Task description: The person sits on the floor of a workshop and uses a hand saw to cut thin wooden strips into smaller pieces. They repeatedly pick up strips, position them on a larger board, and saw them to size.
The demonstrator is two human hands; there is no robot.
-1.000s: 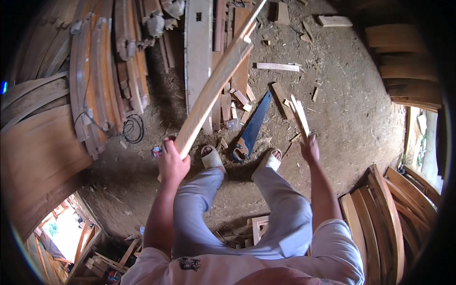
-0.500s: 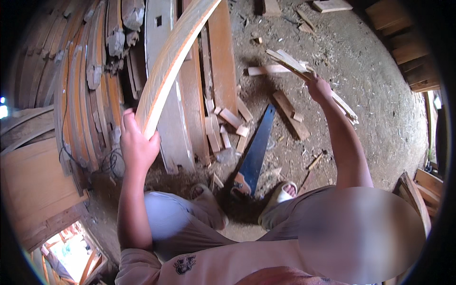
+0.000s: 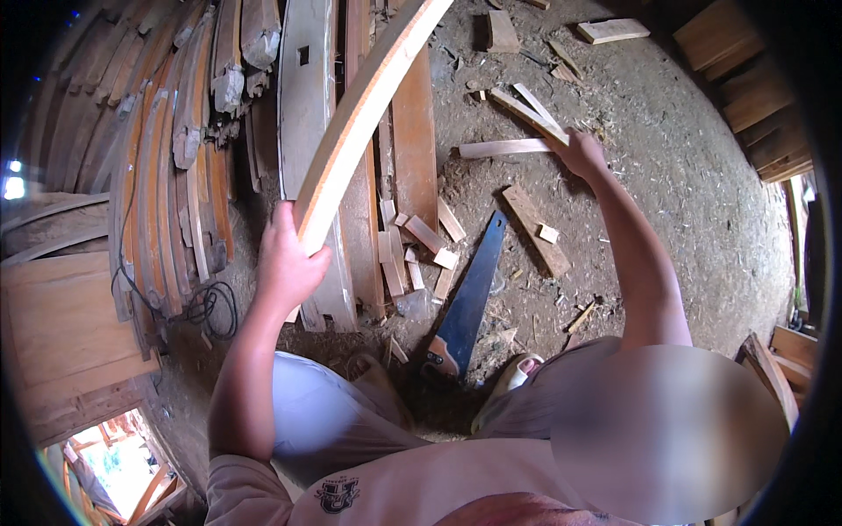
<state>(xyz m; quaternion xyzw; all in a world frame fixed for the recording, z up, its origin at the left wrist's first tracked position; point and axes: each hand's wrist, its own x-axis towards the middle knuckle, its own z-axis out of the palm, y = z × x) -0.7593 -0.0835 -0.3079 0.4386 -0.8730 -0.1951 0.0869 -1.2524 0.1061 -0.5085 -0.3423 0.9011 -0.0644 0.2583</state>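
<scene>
My left hand (image 3: 294, 254) is closed around the lower end of a long, curved wooden plank (image 3: 368, 96). The plank slants up and to the right, running out past the top edge. On the right, my right hand (image 3: 583, 156) reaches down to the ground, its fingers wrapped at the ends of thin wooden strips (image 3: 529, 114). Part of that grip is hidden behind the hand. A paler wooden slat (image 3: 504, 148) lies flat with its right end close to the same hand. Between my feet and the plank, a handsaw (image 3: 474, 294) with a dark blade rests on the ground.
Stacked long boards (image 3: 162, 193) fill the left side, with a black cable (image 3: 210, 309) hanging beside them. Small wood offcuts (image 3: 424, 235) lie left of the saw. A short board (image 3: 537, 231) rests to its right. More timber (image 3: 745, 88) is piled at far right.
My left hand and the plank have swung to the right, showing more of its pale edge. My right hand has shifted slightly left; the strips no longer show beyond the wrist.
</scene>
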